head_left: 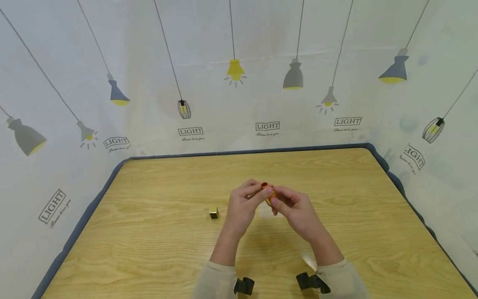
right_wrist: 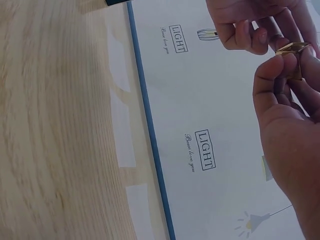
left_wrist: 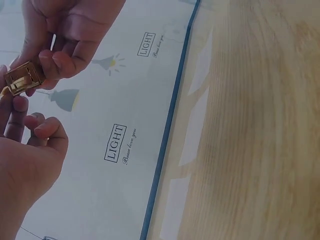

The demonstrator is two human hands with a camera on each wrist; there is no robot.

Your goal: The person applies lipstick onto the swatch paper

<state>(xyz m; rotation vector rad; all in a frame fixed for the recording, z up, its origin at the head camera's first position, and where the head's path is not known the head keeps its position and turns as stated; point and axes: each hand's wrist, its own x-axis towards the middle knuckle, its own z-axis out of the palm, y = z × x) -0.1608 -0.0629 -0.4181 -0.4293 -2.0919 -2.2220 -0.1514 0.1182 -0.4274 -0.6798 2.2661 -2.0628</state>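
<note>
Above the middle of the table, my left hand [head_left: 239,207] and right hand [head_left: 298,209] meet round a small gold piece [head_left: 264,185]. In the head view its upper end looks dark reddish. Fingers and thumbs of both hands pinch it. The left wrist view shows the gold piece [left_wrist: 24,79] with a squarish, frame-like end and an inner part; its exact kind cannot be told. In the right wrist view, only its gold edges [right_wrist: 292,48] show between the fingertips. A small shiny gold cube [head_left: 213,213] sits on the table left of my left hand.
The wood-grained table [head_left: 157,249] has a blue edging [head_left: 224,153] at the back and sides. Behind it stands a white wall covering [head_left: 209,41] printed with lamps. Dark straps [head_left: 244,285] are at both cuffs.
</note>
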